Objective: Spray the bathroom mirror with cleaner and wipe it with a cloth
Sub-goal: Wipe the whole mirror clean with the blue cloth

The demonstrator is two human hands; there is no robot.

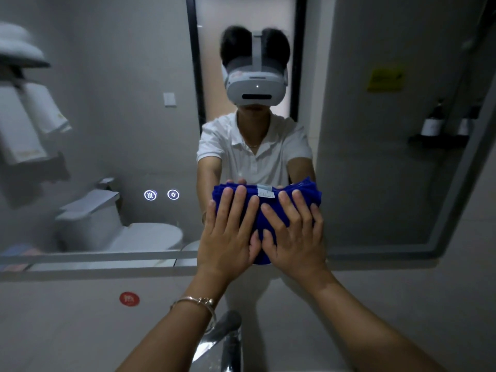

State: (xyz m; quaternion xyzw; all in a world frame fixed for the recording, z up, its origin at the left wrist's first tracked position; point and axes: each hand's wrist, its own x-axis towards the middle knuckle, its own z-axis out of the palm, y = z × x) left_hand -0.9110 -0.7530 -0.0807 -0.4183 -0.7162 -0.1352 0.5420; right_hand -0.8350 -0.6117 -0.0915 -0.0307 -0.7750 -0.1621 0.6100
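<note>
Cloth: the blue cloth (256, 218) is bunched flat against the lower middle of the mirror (120, 130), just above the glass's bottom edge. A white label (265, 191) shows at its top.
Cloth and hands: the cloth lies under both palms. It shows in the gap between the hands, above the fingertips and at the right side.
Left hand: the left hand (228, 234) lies on the cloth's left half, fingers straight and slightly spread, pressing it to the glass. The thumb sits beside the right hand's thumb.
Right hand: the right hand (295, 237) covers the cloth's right half the same way, fingers straight and fanned, palm down on the fabric.
Wrist: a thin metal bracelet (198, 302) circles the left wrist.
Mirror surface: two lit round touch icons (161, 195) glow left of the cloth.
Reflection: the glass shows the person leaning in with both arms out, a toilet (107, 224), folded white towels (29, 122), dark bottles (432, 124) on a shelf and a yellow sign (386, 79).
Below the mirror: a red round sticker (129, 299) sits on the wall, and a chrome faucet (228, 339) stands between the forearms at the bottom edge.
</note>
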